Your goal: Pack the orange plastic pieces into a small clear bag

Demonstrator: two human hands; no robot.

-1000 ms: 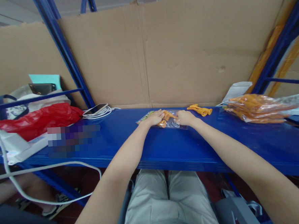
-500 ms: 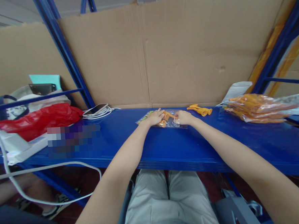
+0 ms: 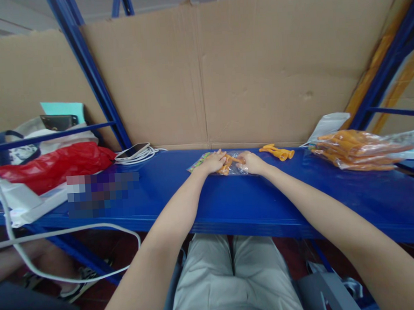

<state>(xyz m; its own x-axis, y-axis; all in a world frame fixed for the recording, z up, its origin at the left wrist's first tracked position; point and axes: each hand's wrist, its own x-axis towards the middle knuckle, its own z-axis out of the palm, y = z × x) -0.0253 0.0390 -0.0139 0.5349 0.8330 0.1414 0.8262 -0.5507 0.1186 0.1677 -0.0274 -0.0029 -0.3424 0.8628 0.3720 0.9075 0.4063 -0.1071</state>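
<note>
On the blue table (image 3: pixel 238 200) lies a clear plastic bag (image 3: pixel 236 170) with a colourful label end and orange plastic pieces (image 3: pixel 224 169) inside. My left hand (image 3: pixel 213 163) rests on the label side, its fingers stretched out over the bag. At the bag's other end, my right hand (image 3: pixel 252 163) is closed on the plastic, its fingertips partly hidden beside the orange pieces. Loose orange horn-shaped pieces (image 3: pixel 280 154) lie just beyond my right hand, touching neither hand.
Filled clear bags of orange pieces (image 3: pixel 357 150) are piled on the right. A phone (image 3: pixel 136 151) with a coiled white cable (image 3: pixel 147 156) and a red plastic bag (image 3: pixel 63 166) lie to the left. Behind stands a cardboard wall (image 3: pixel 258 72); a person's leg shows at lower left.
My right hand has shifted slightly left, and the bag's right end, flat before, is now gathered under it. My left hand stays nearly in place.
</note>
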